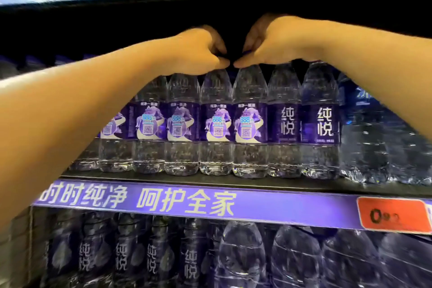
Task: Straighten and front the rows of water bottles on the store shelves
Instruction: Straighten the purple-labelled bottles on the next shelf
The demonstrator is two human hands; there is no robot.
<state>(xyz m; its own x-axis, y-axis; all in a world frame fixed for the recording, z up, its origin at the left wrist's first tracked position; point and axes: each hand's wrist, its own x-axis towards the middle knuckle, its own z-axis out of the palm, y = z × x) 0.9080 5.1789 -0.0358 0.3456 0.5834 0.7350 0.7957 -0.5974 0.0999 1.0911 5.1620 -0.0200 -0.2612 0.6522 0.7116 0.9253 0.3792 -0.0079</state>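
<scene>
Our left hand (198, 51) and right hand (268, 42) each pinch a bottle top, fingers curled, on two upright neighbours mid-row (233, 124) on the shelf (163, 179). Bottles stand directly below our fingers; labels face front, both hands equally near.

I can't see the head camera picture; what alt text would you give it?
Two bare hands, the left hand and right hand, grip the tops of neighbouring water bottles in a front row with purple labels on a middle store shelf. A purple strip with white Chinese lettering and an orange price tag run below.
</scene>
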